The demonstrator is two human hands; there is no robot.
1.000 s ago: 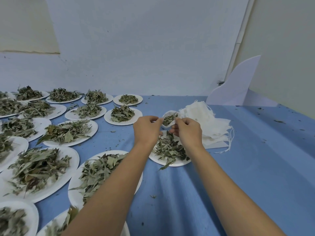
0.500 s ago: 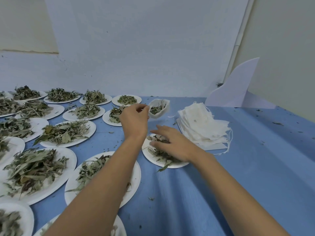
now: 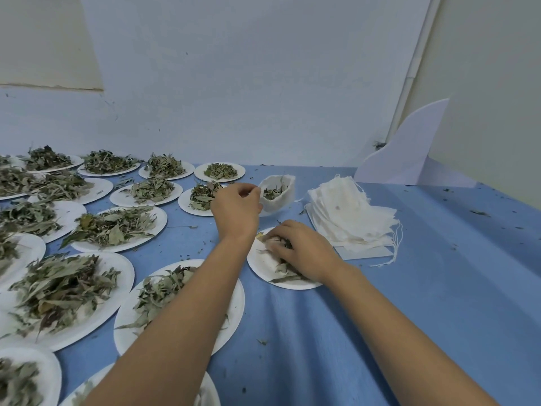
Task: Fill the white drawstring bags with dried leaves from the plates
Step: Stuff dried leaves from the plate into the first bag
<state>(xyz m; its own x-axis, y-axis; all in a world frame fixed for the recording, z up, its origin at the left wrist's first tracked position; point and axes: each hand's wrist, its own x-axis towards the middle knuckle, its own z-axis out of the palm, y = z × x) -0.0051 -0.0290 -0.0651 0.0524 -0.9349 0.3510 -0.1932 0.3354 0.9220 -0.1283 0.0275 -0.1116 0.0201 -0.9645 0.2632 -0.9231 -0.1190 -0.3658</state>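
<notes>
The bench (image 3: 439,303) in front of me wears a blue cloth, slightly creased. Its left half is crowded with white paper plates (image 3: 160,222) set in rows right up to the wall, each heaped with dried leaves (image 3: 61,285). A smaller plate (image 3: 263,263) lies near the middle, most of its white showing and only a thin scatter of leaves on it. Just to its right lies a loose stack of white drawstring bags (image 3: 351,218), strings trailing off the near corner. A white board (image 3: 404,153) stands in the far right corner. Leaf crumbs (image 3: 480,213) speckle the cloth.
</notes>
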